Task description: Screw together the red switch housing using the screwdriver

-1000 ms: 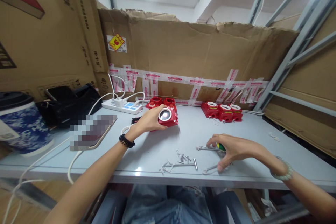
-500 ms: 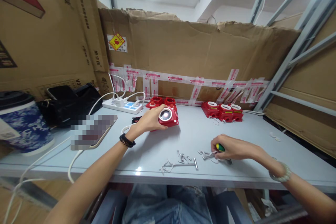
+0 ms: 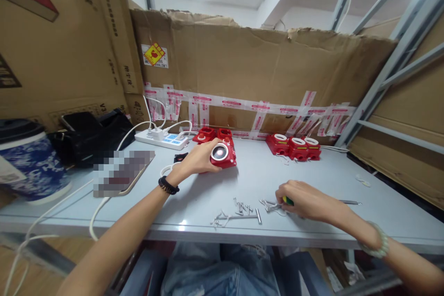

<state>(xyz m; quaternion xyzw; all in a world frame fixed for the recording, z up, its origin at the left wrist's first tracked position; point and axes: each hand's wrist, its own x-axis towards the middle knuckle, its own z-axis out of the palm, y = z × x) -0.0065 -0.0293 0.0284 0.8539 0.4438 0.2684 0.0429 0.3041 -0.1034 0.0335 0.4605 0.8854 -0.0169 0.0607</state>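
Observation:
My left hand (image 3: 197, 159) is wrapped round the left side of a red housing (image 3: 227, 163) with a white-ringed round window, tilted up on the table. My right hand (image 3: 305, 198) is closed round the green-and-yellow handle of a screwdriver (image 3: 287, 200), low over the tabletop. A thin metal shaft (image 3: 350, 202) shows beyond my right wrist, seemingly part of it. Left of that hand lie several loose screws (image 3: 240, 205), a T-shaped metal tool (image 3: 258, 216) and tangled white string (image 3: 268, 205). More red parts (image 3: 207, 134) stand behind the held housing.
Several red housings with white rings (image 3: 298, 149) stand at the back right. A white power strip (image 3: 163, 139) with cables, a phone (image 3: 126, 173), a black bag (image 3: 86, 138) and a patterned cup (image 3: 34, 166) are on the left. Cardboard (image 3: 243, 64) walls the back.
My right hand has turned and shifted slightly left, so a metal shaft now shows to its right and less of the handle is visible. My left hand and the housing barely moved.

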